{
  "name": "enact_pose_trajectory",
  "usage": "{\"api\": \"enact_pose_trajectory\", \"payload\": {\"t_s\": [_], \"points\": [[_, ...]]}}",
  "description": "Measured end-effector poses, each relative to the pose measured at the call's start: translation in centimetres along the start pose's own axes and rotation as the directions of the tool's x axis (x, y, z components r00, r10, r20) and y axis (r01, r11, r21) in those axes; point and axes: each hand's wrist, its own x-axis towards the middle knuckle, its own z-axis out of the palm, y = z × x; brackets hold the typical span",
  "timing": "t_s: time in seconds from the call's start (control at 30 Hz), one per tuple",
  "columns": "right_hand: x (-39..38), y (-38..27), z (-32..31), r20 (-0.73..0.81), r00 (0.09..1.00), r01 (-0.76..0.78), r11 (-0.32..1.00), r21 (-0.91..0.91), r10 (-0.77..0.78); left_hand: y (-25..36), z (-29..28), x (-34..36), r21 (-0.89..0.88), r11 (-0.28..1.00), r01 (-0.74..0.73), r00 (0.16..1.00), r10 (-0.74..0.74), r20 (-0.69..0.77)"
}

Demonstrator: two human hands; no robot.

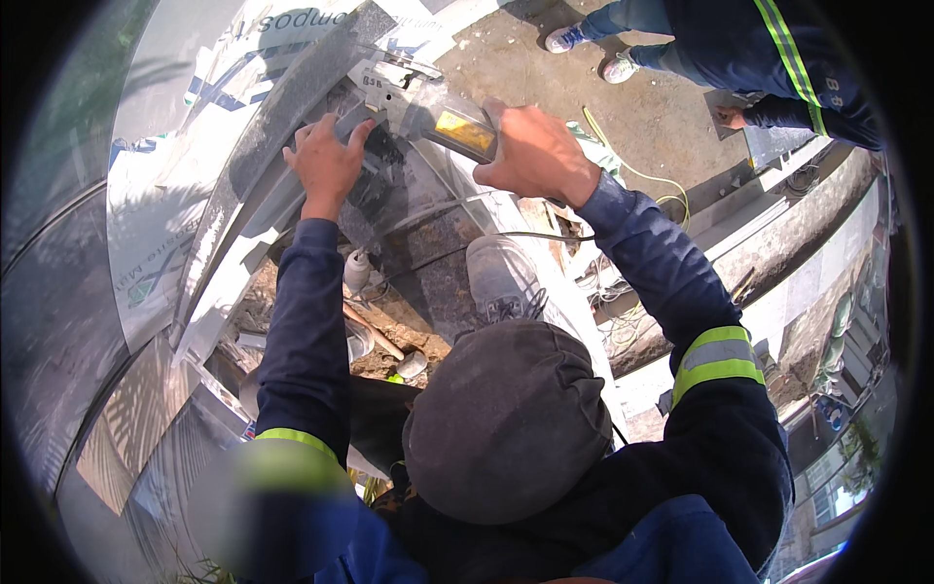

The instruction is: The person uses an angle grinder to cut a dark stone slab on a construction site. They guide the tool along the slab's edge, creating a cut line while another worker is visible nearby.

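My right hand (540, 154) is wrapped around the body of a hand-held power cutter (465, 128), grey with a yellow label. Its metal head (387, 86) points to the upper left, over a long grey slab (268, 122). To the left of the cutter, my left hand (329, 165) has its thumb and fingers around a small grey block-like piece (354, 121). What that piece belongs to I cannot make out. Pale dust hazes the area below the cutter head. A black cable (545, 235) runs behind my right forearm.
A light shoe (501, 277) stands on the ground below the cutter. Near it are a white bottle (357, 271) and a wooden-handled tool (375, 331). Another person's legs (637, 39) and hand (730, 117) show at upper right, by a yellow-green hose (662, 185). A dark cap (506, 419) covers the lower middle.
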Motion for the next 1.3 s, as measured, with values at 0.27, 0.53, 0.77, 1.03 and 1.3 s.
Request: {"api": "enact_pose_trajectory", "payload": {"t_s": [0.27,0.53,0.77,1.03,1.3], "points": [[-0.4,-2.4,-0.3,-0.098,0.99,0.116,0.987,0.113,-0.105,-0.3,-0.3,-0.3,-0.064,0.998,0.004,0.999,-0.001,0.041],[0.5,-4.1,0.7,-0.102,0.981,0.175,0.979,0.105,-0.164,-2.9,3.5,-0.5,-0.151,0.981,-0.12,0.985,0.098,-0.145],[0.2,-4.4,0.0,-0.053,0.995,0.097,0.98,0.171,-0.089,-0.9,0.5,-0.8,-0.096,0.99,-0.106,0.989,0.095,-0.116],[0.2,-4.5,-1.0,-0.015,1.0,0.015,0.988,0.156,-0.013,0.6,-1.2,-0.5,-0.08,0.997,-0.011,1.0,0.011,0.008],[0.3,-2.9,-1.7,0.007,0.999,-0.032,0.993,0.117,0.031,0.9,-0.8,-0.3,-0.038,0.999,0.019,1.0,-0.019,-0.009]]}}
